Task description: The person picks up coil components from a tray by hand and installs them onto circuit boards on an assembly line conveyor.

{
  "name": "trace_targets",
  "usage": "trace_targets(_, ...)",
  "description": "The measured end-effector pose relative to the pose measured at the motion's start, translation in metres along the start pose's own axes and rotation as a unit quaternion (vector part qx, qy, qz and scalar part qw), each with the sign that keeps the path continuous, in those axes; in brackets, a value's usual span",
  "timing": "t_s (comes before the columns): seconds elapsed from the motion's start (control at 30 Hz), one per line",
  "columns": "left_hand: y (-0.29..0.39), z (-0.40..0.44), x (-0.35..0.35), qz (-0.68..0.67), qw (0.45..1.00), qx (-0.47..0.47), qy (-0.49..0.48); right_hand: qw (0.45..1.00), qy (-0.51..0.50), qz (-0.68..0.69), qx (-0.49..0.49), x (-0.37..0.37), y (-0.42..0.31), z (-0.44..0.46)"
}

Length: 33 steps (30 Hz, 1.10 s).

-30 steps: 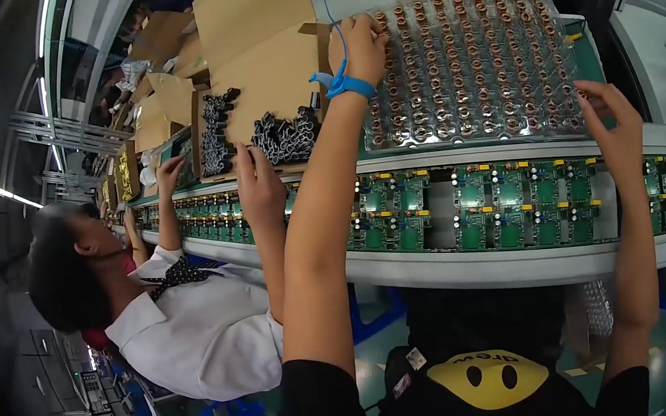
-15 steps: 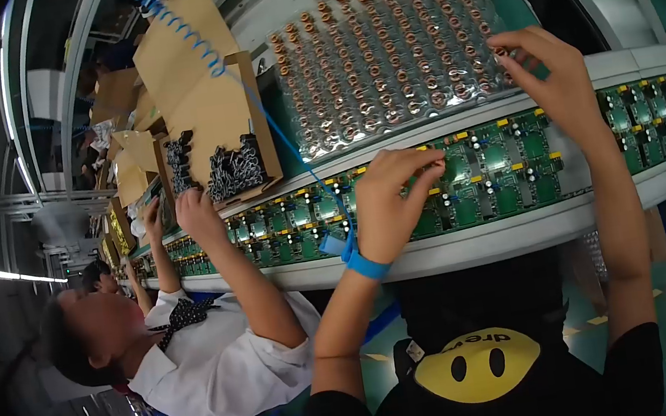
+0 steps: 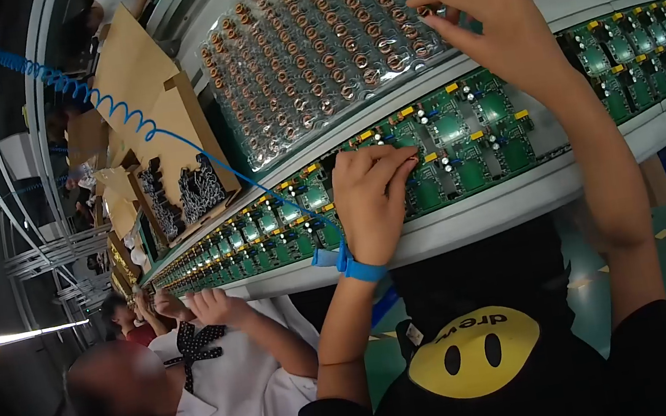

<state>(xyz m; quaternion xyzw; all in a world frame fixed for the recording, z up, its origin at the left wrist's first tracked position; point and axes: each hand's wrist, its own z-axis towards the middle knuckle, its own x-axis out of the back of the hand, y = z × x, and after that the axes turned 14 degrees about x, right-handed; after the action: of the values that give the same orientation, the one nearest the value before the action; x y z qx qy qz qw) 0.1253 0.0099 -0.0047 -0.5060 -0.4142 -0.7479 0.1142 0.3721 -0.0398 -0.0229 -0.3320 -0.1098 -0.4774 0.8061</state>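
Beside the coil tray (image 3: 391,76): two-handed work

Right hand (image 3: 499,27): thumb and forefinger pinched about a copper coil (image 3: 425,11) at the tray's right edge. Left hand (image 3: 368,203): fingertips bunched low over circuit boards (image 3: 449,128); whether anything is held, cannot tell. Blue strap (image 3: 365,270): left wrist. Boards: in rows along the conveyor (image 3: 502,197). Carton (image 3: 124,84) with black parts (image 3: 199,193): left of the tray. Co-worker (image 3: 243,382), white shirt: at left, near side.

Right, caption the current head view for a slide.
Left hand over green circuit boards, right hand at a clear tray of copper-coloured coils.
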Motion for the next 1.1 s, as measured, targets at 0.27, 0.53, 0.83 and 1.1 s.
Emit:
trace_targets(0.27,0.001,-0.001,-0.003,0.027,1.000,-0.003,0.015,1.000,-0.002,0.003,0.025,0.009,-0.009,0.006)
trace_targets(0.53,0.002,0.001,-0.002,0.046,0.999,-0.020,0.009,0.999,-0.008,0.000,0.035,0.010,-0.008,0.007)
trace_targets(0.83,0.004,0.000,-0.004,0.100,0.991,-0.080,0.036,0.999,-0.011,0.012,0.032,0.011,-0.011,0.008)
trace_targets(1.1,0.009,-0.003,-0.002,0.120,0.988,-0.084,0.050,0.999,-0.018,0.006,0.038,0.016,-0.015,0.009)
